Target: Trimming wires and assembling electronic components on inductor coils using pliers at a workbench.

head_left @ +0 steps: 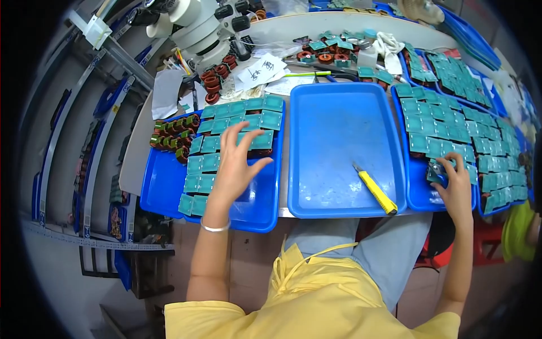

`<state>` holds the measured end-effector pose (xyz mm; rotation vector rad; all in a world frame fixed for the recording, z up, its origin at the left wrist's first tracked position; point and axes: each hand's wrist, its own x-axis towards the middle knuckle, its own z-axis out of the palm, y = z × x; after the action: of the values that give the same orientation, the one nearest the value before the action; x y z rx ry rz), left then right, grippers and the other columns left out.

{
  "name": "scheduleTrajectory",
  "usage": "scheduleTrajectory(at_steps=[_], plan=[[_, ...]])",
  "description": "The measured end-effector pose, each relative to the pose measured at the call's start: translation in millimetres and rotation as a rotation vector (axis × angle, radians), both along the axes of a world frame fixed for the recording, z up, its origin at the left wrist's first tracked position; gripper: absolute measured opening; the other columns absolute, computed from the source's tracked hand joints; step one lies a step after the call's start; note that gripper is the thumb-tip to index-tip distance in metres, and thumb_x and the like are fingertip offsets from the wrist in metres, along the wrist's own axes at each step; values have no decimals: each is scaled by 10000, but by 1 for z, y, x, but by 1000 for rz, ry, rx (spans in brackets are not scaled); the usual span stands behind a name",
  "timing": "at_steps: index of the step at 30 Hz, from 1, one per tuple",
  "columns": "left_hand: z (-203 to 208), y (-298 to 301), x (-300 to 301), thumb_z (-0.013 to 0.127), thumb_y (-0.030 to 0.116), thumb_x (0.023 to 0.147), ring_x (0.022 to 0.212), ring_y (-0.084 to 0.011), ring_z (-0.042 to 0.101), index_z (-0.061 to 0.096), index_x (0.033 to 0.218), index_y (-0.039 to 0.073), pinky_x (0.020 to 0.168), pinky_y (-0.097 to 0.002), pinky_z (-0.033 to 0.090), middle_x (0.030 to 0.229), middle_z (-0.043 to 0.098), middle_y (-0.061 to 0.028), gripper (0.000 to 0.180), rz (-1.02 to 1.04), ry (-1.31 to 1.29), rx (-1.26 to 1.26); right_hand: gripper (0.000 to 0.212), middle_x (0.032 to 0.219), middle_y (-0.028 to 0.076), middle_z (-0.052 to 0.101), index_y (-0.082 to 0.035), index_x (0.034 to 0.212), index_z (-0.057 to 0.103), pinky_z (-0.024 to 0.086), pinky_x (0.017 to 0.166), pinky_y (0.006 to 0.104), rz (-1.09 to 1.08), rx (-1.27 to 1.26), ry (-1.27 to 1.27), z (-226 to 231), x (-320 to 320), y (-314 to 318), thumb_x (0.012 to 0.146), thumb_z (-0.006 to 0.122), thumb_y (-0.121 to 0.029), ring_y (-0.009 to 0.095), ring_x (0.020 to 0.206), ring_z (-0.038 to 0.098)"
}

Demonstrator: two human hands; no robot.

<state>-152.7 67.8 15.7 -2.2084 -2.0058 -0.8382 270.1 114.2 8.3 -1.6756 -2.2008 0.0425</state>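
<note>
Left hand was spread open, fingers apart, hovering over the left tray; fingertips were at the green parts laid in rows there, not gripping any. Couldn't tell if the palm touched the tray.

Right hand sat at the near edge of the right tray, fingers curled round one small green part at the front of the rows. Looked clamped on it, but the grip was mostly hidden.

Middle tray held only a yellow knife, lying near its front right corner, between the two hands and touched by neither.

Copper coils were bunched on the left tray's far-left corner. A microscope stood behind, with paper slips and more coils beside it.
</note>
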Motion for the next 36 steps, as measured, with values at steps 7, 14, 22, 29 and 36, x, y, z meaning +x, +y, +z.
scheduleTrajectory(at_steps=[7,14,22,29,36], plan=[[-24,33,-20,799,184,589,1256,-373,268,508,1079,118,1006,-474,291,1296,362,-130,574,73,240,-90,573,1119,98,453,-70,1085,542,433,786,405,-53,48,5,-7,0,6,555,736,28,337,949,513],[-20,33,-20,835,188,527,1251,-371,279,481,961,91,1003,-462,292,1294,358,-133,568,21,210,-91,405,1044,85,487,-31,1033,540,431,722,286,61,70,366,13,-17,-33,651,652,44,206,868,522],[32,2,27,863,238,462,1253,-300,308,462,901,90,1030,-387,244,1231,425,-116,613,-354,-422,-185,317,919,88,597,44,1063,532,414,596,210,326,-859,1277,8,-91,-54,830,541,-171,91,631,518],[42,-13,94,875,239,455,1291,-352,248,521,951,86,1035,-443,205,1251,401,-147,629,-765,-568,-243,411,1009,109,572,48,1168,459,487,648,293,374,-1243,1780,15,-128,-64,866,572,-207,172,797,588],[12,-38,136,815,84,554,1172,-256,398,435,1085,46,996,-393,323,1180,430,-141,655,-688,-1246,-286,434,1075,134,531,26,1113,458,480,740,299,470,-849,1866,12,-102,-84,781,670,-157,191,986,533]])
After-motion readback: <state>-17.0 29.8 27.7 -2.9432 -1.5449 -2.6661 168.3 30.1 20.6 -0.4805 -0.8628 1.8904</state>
